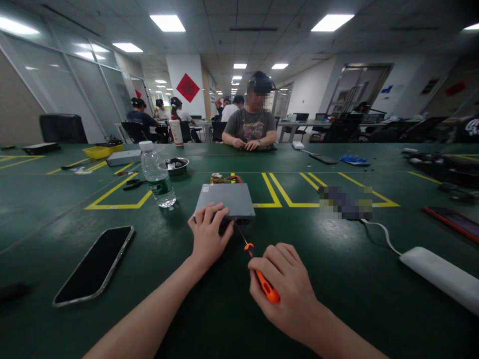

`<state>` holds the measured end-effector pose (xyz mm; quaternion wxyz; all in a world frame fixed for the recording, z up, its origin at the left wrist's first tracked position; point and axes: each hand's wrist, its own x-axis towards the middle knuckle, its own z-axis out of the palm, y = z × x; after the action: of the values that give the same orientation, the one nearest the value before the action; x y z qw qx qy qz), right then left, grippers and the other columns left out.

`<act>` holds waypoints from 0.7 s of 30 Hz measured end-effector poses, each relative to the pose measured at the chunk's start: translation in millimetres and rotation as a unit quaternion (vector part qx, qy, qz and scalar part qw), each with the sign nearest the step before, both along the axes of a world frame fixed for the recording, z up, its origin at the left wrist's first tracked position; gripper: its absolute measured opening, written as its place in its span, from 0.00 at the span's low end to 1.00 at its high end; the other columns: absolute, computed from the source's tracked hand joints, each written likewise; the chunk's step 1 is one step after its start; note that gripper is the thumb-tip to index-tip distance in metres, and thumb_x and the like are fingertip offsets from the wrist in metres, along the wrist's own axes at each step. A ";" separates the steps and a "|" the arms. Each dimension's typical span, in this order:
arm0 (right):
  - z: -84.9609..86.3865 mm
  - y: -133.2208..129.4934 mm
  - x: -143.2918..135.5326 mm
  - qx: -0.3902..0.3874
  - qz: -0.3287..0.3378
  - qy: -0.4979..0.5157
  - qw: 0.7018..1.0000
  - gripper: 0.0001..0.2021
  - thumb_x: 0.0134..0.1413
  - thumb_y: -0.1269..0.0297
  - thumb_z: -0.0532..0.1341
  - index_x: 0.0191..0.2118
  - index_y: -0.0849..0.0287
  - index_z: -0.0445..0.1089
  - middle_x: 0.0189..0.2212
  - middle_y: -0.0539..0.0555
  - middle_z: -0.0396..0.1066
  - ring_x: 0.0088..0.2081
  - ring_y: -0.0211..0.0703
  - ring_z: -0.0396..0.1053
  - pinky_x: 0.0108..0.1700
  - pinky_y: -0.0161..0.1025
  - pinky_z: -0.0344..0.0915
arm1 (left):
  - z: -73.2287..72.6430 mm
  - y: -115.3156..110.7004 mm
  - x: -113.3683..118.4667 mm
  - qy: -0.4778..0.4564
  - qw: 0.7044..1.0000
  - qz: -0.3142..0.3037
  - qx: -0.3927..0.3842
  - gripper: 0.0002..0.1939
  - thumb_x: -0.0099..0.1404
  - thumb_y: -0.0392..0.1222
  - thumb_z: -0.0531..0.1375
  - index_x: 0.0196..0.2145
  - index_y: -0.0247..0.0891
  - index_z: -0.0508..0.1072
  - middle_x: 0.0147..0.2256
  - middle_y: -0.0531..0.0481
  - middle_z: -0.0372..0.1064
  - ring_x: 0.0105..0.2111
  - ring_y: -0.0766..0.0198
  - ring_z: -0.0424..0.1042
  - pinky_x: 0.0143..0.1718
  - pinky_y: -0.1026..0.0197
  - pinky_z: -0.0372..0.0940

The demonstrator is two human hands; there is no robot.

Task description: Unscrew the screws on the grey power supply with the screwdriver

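A grey metal box (pixel 228 196) with a white label and a bundle of coloured wires behind it lies on the green table (pixel 168 294). My left hand (pixel 210 232) rests on its near left edge, fingers spread over the top and front, holding it against the table. In my right hand (pixel 282 284) is an orange and black screwdriver (pixel 267 286), its shaft pointing up and left. The screwdriver's tip meets the near face of the box, beside my left thumb; the exact spot it touches is too small to tell.
Left of the box stand a water bottle (pixel 157 174), a metal bowl (pixel 176 165) and a phone (pixel 95 264). At right lie a white power strip (pixel 437 274) and a red-edged phone (pixel 454 222). Across the table sits a person (pixel 251 122).
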<state>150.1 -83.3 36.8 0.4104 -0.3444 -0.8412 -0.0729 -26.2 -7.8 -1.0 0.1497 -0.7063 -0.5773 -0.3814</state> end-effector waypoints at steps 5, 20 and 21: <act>-1.0 2.2 3.7 -0.012 -0.010 0.028 0.999 0.09 0.56 0.64 0.55 0.41 0.62 0.63 0.28 0.52 0.68 0.26 0.39 0.65 0.35 0.40 0.59 | -0.4 0.5 0.0 0.001 1.000 0.001 0.004 0.13 0.60 0.44 0.57 0.44 0.45 0.67 0.49 0.47 0.66 0.51 0.51 0.59 0.46 0.46 0.51; -2.8 0.1 5.2 0.066 0.031 -0.040 0.997 0.06 0.55 0.72 0.55 0.31 0.61 0.69 0.23 0.52 0.62 0.26 0.39 0.58 0.33 0.40 0.58 | 0.1 -0.3 -0.4 0.001 1.000 -0.001 -0.002 0.13 0.60 0.44 0.57 0.44 0.45 0.67 0.49 0.47 0.66 0.52 0.51 0.58 0.46 0.46 0.51; -1.6 0.3 8.0 0.073 0.034 -0.031 0.996 0.06 0.54 0.73 0.55 0.31 0.61 0.68 0.22 0.51 0.62 0.25 0.39 0.58 0.32 0.40 0.58 | 0.0 -0.3 -0.6 0.002 1.000 -0.002 -0.001 0.13 0.60 0.44 0.57 0.44 0.45 0.67 0.49 0.47 0.66 0.52 0.51 0.58 0.46 0.47 0.51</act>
<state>158.0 -83.0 35.1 0.4100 -0.2826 -0.8573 -0.1310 -26.8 -8.0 -1.1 0.1490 -0.7083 -0.5760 -0.3799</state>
